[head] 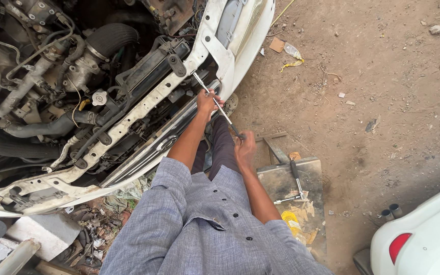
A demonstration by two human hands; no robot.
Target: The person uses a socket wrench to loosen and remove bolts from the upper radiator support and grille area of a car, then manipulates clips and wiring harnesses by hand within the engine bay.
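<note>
A long metal socket wrench runs from a bolt on the white front frame of a car back toward me. My left hand grips the shaft near its tip, close to the frame. My right hand is closed on the handle end. The open engine bay with hoses and a black radiator panel lies to the left. I wear a grey-blue shirt.
A worn metal box on the dirt ground at my right carries a ratchet tool and yellow scraps. A second white car's rear corner with a red lamp sits bottom right. Litter lies further off. Scrap parts lie under the bumper.
</note>
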